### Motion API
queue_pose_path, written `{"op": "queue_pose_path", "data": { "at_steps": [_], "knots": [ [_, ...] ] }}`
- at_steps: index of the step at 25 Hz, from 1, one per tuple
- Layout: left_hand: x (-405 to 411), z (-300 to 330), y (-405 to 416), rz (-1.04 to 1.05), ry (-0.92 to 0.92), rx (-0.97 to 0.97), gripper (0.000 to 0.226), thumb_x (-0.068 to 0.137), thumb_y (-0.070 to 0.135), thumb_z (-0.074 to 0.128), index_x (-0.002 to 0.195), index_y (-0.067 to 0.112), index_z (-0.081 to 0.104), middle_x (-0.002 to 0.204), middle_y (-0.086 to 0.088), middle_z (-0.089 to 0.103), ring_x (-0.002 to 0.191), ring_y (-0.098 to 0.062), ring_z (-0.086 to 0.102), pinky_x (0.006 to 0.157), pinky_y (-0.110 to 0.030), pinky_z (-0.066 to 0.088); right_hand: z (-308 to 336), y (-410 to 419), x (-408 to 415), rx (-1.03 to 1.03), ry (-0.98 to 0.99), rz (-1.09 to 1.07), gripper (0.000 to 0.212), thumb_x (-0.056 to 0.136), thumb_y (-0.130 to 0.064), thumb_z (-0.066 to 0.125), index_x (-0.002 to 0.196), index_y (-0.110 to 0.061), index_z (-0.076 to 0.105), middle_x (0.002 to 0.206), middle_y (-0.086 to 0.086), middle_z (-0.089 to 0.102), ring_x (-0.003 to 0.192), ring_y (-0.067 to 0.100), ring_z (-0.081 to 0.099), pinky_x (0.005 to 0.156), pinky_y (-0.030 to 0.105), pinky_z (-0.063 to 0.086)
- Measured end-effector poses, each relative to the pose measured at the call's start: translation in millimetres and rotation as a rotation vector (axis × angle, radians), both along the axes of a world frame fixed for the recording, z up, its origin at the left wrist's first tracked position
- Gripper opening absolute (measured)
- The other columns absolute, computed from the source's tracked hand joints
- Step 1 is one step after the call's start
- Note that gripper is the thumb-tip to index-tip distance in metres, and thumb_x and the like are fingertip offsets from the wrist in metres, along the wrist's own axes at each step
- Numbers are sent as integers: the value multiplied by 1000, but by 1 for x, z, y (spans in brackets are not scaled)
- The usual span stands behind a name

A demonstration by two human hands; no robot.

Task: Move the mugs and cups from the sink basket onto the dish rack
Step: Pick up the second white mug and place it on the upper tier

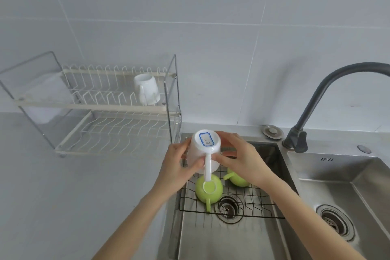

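A white mug (202, 150) is held upside down above the left end of the sink basket (249, 202), its base with a blue-framed label facing up and its handle toward me. My left hand (177, 164) grips its left side and my right hand (238, 158) holds its right side. Two green cups lie upside down in the black wire basket: one (209, 191) just below the mug, the other (238, 179) partly hidden under my right hand. Another white mug (147, 88) stands upside down on the upper tier of the dish rack (95, 105).
The two-tier white wire rack stands on the grey counter left of the sink. A dark grey tap (329, 99) arches over at the right. A second steel basin (346, 207) lies to the right. The sink drain (229, 208) sits beneath the basket.
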State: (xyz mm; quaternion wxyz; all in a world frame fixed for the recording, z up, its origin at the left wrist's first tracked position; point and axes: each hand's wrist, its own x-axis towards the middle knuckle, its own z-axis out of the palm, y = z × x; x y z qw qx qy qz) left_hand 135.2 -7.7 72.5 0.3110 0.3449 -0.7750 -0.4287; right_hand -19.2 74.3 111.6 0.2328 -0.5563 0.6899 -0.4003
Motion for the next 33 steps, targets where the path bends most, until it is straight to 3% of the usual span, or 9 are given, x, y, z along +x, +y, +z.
{"op": "queue_pose_path", "data": {
  "at_steps": [2,6,10,16,19,23,26,31,33],
  "knots": [
    [18,13,-12,2,30,-23,52,50,61,50,100,59,33,96,21,38,87,8,47,68,-7,42,12,-12,17,-29,-9,14,54,77,-19,72,127,-20,52,119,4,59,108,12,60,90,17,51],
    [56,34,-40,-16,74,-77,52,51,61,51,101,55,37,99,21,42,93,7,48,66,3,39,30,-35,54,-76,0,23,50,77,-19,72,124,-21,54,119,3,61,106,7,59,80,4,49],
    [94,54,-68,-23,136,-118,46,52,58,55,96,55,40,100,21,46,88,14,51,70,1,42,54,-62,89,-117,27,41,50,77,-19,72,123,-19,54,117,4,61,102,8,60,76,0,48],
    [138,93,-117,-25,159,-197,45,52,59,55,94,52,41,99,22,46,89,5,54,69,2,43,94,-109,132,-164,105,72,51,76,-22,72,124,-17,54,115,6,62,100,14,63,83,17,53],
    [151,111,-145,-1,152,-235,53,51,59,53,100,39,47,97,22,46,88,5,53,67,2,44,111,-138,144,-177,137,84,52,77,-22,71,125,-15,53,118,8,62,103,16,63,91,28,53],
    [159,129,-184,40,122,-266,64,57,54,60,113,24,54,100,11,50,86,8,53,63,3,45,125,-176,153,-173,132,84,50,80,-25,69,126,-17,51,121,6,60,105,13,61,91,25,51],
    [161,139,-213,51,71,-259,61,62,45,64,117,19,56,105,6,50,87,8,53,68,-3,43,130,-204,156,-167,139,76,50,81,-26,67,127,-17,50,123,6,60,108,14,59,91,24,49],
    [162,139,-254,68,-60,-267,43,79,23,67,120,15,55,112,1,50,96,-13,54,71,-6,39,120,-254,160,-106,185,74,50,83,-26,66,129,-14,49,127,5,59,113,17,59,91,21,44],
    [160,135,-270,51,-110,-255,43,80,22,66,120,14,55,112,0,49,99,-15,54,78,-18,42,112,-273,160,-75,201,67,49,84,-26,65,128,-13,50,127,6,59,114,18,58,88,17,40]
  ]
}}
